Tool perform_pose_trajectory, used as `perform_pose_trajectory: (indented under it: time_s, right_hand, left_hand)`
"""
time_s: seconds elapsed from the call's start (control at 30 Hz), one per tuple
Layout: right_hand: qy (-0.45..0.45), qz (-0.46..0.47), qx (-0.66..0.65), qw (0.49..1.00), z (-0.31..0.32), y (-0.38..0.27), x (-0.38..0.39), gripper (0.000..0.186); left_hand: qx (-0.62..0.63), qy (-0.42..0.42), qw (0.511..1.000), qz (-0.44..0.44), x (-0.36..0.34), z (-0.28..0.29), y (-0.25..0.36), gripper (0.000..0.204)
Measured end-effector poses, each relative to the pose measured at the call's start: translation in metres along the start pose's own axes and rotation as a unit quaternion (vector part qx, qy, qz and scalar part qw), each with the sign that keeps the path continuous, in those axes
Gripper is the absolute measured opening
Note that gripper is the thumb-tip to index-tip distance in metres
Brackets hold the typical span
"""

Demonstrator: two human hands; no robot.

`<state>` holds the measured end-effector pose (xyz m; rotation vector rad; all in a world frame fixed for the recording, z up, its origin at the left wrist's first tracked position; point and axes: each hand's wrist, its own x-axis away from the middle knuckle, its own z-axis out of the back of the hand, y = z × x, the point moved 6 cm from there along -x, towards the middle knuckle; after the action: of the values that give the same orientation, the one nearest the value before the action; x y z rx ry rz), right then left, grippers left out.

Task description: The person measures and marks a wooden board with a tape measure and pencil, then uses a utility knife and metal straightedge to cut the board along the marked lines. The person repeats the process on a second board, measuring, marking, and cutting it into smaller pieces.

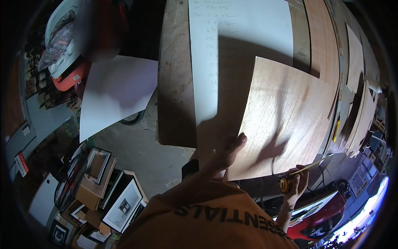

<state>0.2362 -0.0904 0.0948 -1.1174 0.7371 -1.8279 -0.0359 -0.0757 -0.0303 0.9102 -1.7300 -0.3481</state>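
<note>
A thin plywood sheet [286, 112] is tilted over the workbench [176, 120]. At its left edge, my left hand [235, 151] is closed on it, the thumb lying on the face and the other fingers hidden. My right hand [302, 182], below the sheet's lower right corner, grips a yellow and black tape measure [285, 184]. Its yellow blade [314, 163] is drawn out toward the upper right. Beneath the plywood lies a large white sheet [244, 20] with a handwritten list, partly in shadow.
More plywood pieces [360, 114] and a yellow-handled tool [336, 130] lie at the right. To the left are a white panel [118, 95] and a dark-bladed fan [68, 180]. Picture frames [124, 205] are piled lower left; a glossy red object [321, 220] stands lower right.
</note>
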Motion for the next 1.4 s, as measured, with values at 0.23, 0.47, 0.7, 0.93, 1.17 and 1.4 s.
perform_pose_trajectory:
  time_s: [0.23, 0.47, 0.7, 0.93, 1.17, 1.4]
  right_hand:
    - [-0.006, -0.017, 0.092, 0.996, -0.010, 0.002, -0.012, 0.028]
    - [-0.008, -0.047, 0.114, 0.992, -0.007, 0.006, -0.009, 0.024]
    - [0.003, -0.034, 0.174, 0.984, -0.005, 0.009, -0.010, 0.023]
    - [0.020, -0.045, 0.179, 0.983, 0.000, 0.008, -0.013, 0.034]
    - [0.029, -0.114, 0.083, 0.989, -0.006, 0.015, -0.019, 0.041]
    - [0.004, -0.087, 0.005, 0.996, -0.037, 0.005, -0.029, 0.042]
  left_hand:
    - [-0.012, -0.028, 0.999, -0.033, -0.023, -0.006, -0.026, 0.035]
    - [0.037, -0.035, 0.996, -0.080, -0.031, -0.022, -0.020, 0.033]
    - [0.110, -0.037, 0.991, -0.072, -0.054, -0.056, -0.025, 0.028]
    - [-0.171, 0.120, 0.931, -0.300, -0.055, -0.082, -0.008, 0.058]
    - [-0.234, 0.085, 0.908, -0.338, -0.038, -0.073, 0.023, 0.066]
    - [-0.300, 0.037, 0.902, -0.309, -0.042, -0.070, 0.037, 0.070]
